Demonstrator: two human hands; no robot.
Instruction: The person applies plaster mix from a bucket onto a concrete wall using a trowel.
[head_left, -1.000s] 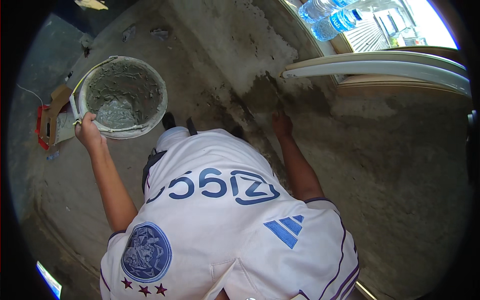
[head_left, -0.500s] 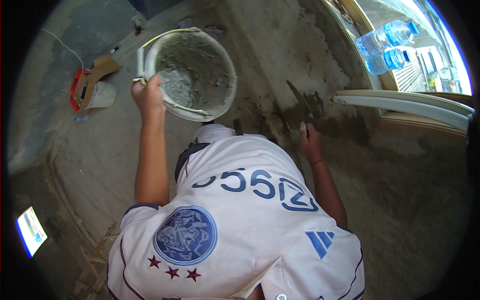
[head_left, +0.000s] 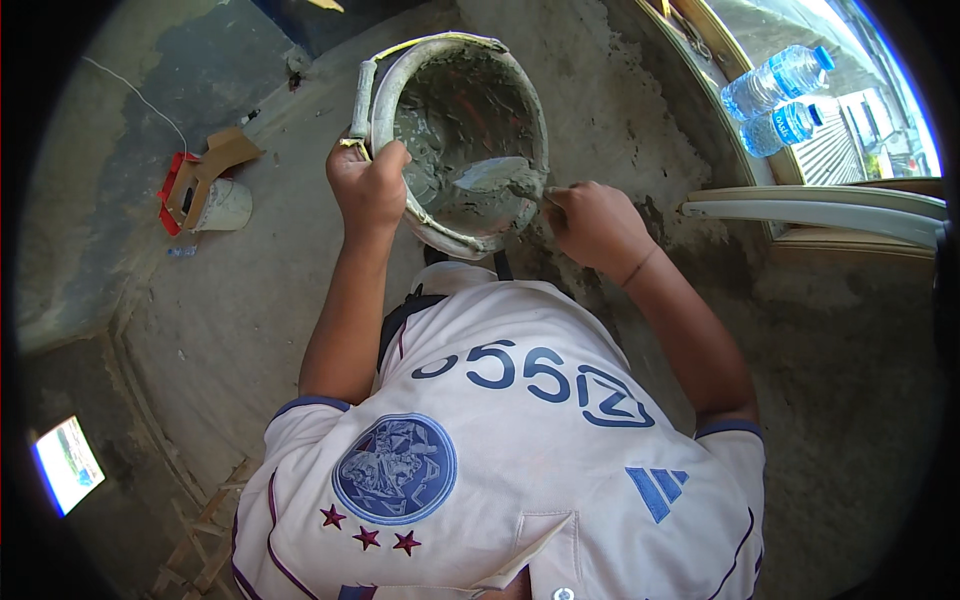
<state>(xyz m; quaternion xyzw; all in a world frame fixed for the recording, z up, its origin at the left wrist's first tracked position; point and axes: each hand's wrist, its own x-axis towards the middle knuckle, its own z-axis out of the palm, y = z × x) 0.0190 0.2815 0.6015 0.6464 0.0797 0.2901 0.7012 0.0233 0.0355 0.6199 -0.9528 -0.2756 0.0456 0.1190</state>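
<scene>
A grey, mortar-smeared bucket is tilted so that its mouth shows, with wet grey mortar inside. My left hand is closed on its near-left rim, beside the yellow-and-grey carrying handle. On the other side my right hand is closed around the handle of a trowel. The trowel's pale, mortar-coated blade reaches over the right rim into the bucket. My fingers hide most of the trowel's handle.
Two water bottles stand by the window at the upper right, above a pale curved frame piece. At the left, a small white bucket stands by an open cardboard box. Wooden pieces lie at the lower left.
My right hand has come up from low at the right and brought the trowel blade into the bucket. The bucket and my left hand have shifted right in the view.
</scene>
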